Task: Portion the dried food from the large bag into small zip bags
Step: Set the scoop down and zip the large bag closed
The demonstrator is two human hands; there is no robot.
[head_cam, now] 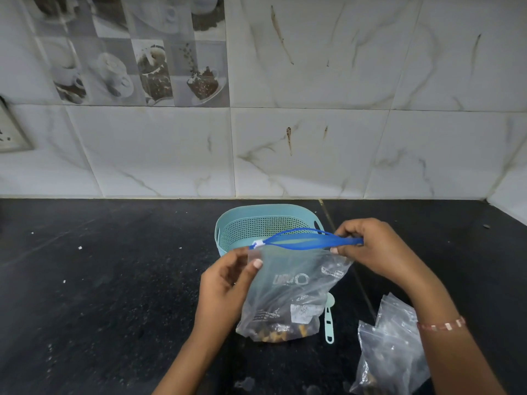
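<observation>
A large clear zip bag (288, 295) with a blue zip strip stands upright on the black counter, brown dried food lying in its bottom. Its mouth gapes open, and a white slider sits at the strip's left end. My left hand (228, 280) pinches the bag's upper left edge just under the slider. My right hand (370, 246) pinches the right end of the blue strip. A pile of small clear zip bags (390, 346) lies on the counter at the lower right, under my right forearm.
A teal perforated basket (228, 220) stands right behind the large bag. A pale teal scoop (328, 323) lies beside the bag's right side. The black counter (114, 280) carries scattered crumbs. The tiled wall rises at the back.
</observation>
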